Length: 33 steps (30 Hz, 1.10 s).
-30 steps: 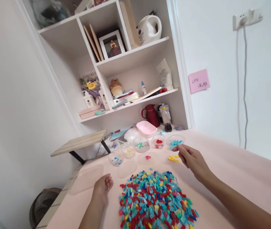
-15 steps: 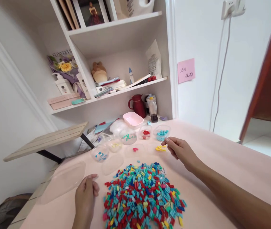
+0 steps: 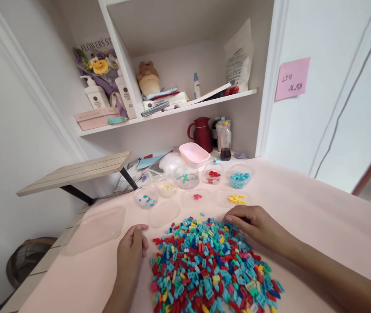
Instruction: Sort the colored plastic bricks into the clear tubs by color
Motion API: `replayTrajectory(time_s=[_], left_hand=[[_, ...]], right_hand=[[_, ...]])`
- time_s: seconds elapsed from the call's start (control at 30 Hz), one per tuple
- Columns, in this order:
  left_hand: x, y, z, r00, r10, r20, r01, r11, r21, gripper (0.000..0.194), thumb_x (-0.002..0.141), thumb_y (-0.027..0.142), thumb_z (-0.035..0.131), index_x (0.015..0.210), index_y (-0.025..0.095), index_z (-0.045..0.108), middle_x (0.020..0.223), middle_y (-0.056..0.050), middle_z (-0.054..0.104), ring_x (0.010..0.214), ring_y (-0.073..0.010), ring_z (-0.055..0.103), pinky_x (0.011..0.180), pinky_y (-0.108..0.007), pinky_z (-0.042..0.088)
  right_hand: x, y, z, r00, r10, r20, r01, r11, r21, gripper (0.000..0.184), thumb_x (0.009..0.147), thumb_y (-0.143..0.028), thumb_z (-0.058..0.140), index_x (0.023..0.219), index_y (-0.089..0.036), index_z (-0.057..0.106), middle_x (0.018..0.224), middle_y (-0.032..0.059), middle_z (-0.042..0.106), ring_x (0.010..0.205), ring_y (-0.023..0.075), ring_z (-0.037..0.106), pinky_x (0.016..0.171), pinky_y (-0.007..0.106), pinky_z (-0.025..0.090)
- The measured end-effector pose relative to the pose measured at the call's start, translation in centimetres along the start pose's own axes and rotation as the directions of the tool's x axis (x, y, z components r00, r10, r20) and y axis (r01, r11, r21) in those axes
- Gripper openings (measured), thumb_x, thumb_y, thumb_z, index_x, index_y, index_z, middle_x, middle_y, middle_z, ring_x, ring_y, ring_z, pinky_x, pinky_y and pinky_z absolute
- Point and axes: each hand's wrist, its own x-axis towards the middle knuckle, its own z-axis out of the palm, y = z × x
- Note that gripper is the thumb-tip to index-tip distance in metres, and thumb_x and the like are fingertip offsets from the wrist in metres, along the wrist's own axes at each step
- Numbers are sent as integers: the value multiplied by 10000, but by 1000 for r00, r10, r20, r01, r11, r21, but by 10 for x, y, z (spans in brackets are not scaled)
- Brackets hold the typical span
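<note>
A heap of small colored plastic building bricks [image 3: 205, 265] lies on the pink tabletop in front of me. My right hand [image 3: 253, 221] is at the far right edge of the heap, thumb and fingers pinched together. Whether a brick is between its fingertips is hidden. My left hand [image 3: 133, 241] rests on the table left of the heap, index finger stretched out, the others loosely bent, with nothing seen in it. Beyond my right hand, yellow bricks [image 3: 236, 199] lie on a clear lid, and turquoise bricks [image 3: 239, 179] fill part of a clear tub.
Clear tubs hold red bricks [image 3: 213, 174], green bricks [image 3: 185, 177] and blue bricks [image 3: 146, 200]. Pink bricks [image 3: 197, 197] sit on a clear lid. A large clear lid [image 3: 100, 228] lies left. Behind stand a pink basin [image 3: 194, 153], a dark red jug [image 3: 202, 134] and a bottle [image 3: 225, 141].
My right hand has come down from beside the yellow bricks to the heap's far edge. My left hand stays beside the heap. The camera view has shifted.
</note>
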Motion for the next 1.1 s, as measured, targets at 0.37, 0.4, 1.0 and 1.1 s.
replayTrajectory(time_s=[0.37, 0.4, 1.0, 1.1], left_hand=[[1, -2, 1, 1000, -9, 5, 9, 1000, 9, 430, 767, 552, 486, 894, 176, 652, 480, 68, 484, 407, -108, 394, 439, -228, 324], [2, -3, 1, 1000, 10, -3, -10, 1000, 22, 442, 779, 547, 471, 935, 178, 657, 519, 61, 502, 426, -114, 416, 459, -239, 349], [11, -12, 1, 977, 214, -16, -196, 921, 336, 377, 779, 319, 422, 1032, 224, 685, 984, -51, 575, 904, -220, 596, 855, -365, 462], [11, -13, -1, 978, 207, -30, -189, 933, 307, 338, 762, 331, 433, 958, 234, 689, 984, -44, 605, 827, -210, 618, 799, -352, 478]], right_hand=[[5, 22, 5, 983, 165, -84, -163, 986, 24, 457, 897, -535, 412, 864, -189, 710, 847, 68, 709, 801, 242, 626, 697, 318, 471], [5, 24, 5, 982, 172, -81, -170, 985, 23, 465, 895, -544, 412, 876, -189, 711, 854, 69, 710, 812, 247, 627, 703, 320, 472], [14, 33, -8, 959, 51, -280, -120, 965, -234, 358, 889, -469, 457, 1002, -253, 720, 906, 76, 669, 748, 223, 607, 671, 339, 476], [36, 31, -12, 968, -19, -249, -75, 929, -363, 296, 884, -373, 470, 997, -286, 730, 876, 64, 642, 734, 213, 597, 649, 337, 469]])
